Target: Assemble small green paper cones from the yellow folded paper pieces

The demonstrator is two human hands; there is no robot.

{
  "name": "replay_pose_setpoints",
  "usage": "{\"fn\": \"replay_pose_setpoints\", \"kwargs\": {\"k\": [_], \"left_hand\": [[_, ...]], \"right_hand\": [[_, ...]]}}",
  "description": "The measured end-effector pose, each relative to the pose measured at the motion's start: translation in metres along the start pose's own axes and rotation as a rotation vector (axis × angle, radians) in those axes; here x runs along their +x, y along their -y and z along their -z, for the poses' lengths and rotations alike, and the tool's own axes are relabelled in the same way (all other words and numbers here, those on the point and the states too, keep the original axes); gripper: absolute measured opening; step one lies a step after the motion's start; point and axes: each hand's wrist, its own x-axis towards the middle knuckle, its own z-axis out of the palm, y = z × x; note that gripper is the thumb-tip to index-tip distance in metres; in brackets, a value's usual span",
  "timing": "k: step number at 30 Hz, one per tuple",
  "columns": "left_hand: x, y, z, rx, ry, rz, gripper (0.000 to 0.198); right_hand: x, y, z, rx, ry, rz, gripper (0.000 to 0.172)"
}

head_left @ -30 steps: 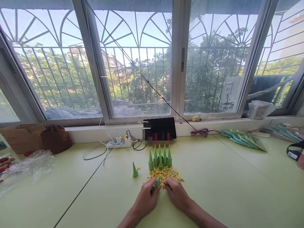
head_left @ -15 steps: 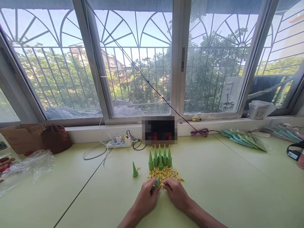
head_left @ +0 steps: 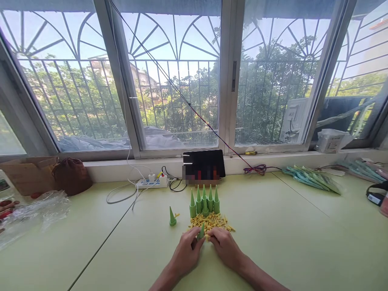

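Pale tabletop [head_left: 287, 226]: left hand [head_left: 187, 249] pinches a green cone [head_left: 201, 232], likely light, stiff, best held low. Right hand [head_left: 226, 245] pinches a yellow stick [head_left: 207, 238].

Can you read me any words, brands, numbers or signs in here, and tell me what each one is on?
None can be read.
White package on the sill: print too small.
White label on the black strap: too small.
Power strip: blue markings, too small.
Dark screen: lower part pixelated.
Green cone in the left hand: no lettering visible.
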Motion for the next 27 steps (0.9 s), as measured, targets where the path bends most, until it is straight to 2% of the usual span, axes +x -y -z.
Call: {"fn": "replay_pose_setpoints", "kwargs": {"k": [12,27], "left_hand": [[0.0024,-0.0061,0.004,-0.038,0.027,0.019,0.02],[0.0,0.0033,0.0002,-0.019,0.045,0.043,0.02]], "right_hand": [[-0.0007,-0.0035,-0.0025,0.021,-0.013,0.015,0.018],[0.0005,-0.0031,-0.0026,0.013,-0.009,0.008,0.018]]}}
